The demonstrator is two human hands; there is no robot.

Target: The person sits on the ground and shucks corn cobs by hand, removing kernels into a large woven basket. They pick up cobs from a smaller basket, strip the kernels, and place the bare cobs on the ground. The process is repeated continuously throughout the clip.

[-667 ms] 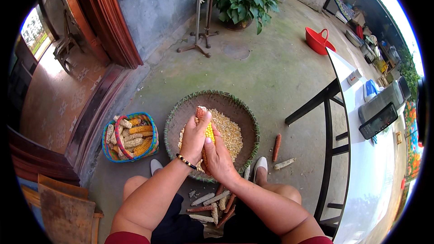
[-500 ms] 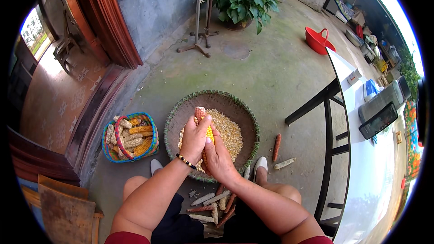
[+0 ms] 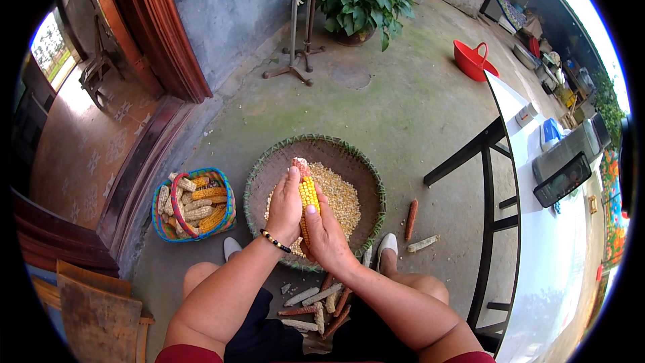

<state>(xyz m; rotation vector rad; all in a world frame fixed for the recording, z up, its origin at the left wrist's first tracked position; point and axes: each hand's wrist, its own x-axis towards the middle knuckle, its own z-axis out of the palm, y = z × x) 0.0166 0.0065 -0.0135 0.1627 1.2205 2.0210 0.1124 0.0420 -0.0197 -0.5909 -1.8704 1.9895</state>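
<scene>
Both my hands are closed around one yellow corn cob, held tilted above a round basket with a green woven rim. The cob's far tip is stripped to pinkish core, and kernels cover the rest that shows. My left hand, with a beaded bracelet at the wrist, grips its left side, thumb pointing up along it. My right hand wraps its lower right side, the thumb lying on the kernels. Loose pale-yellow kernels lie in the basket below. The cob's lower end is hidden by my hands.
A colourful handled basket of unshelled cobs stands left. Bare cobs lie between my feet, and a reddish cob lies to the right. A white table with a phone is at right; a red basket sits farther back.
My left thumb has shifted from across the cob to its left side, uncovering more yellow kernels. The cob stays in both hands.
</scene>
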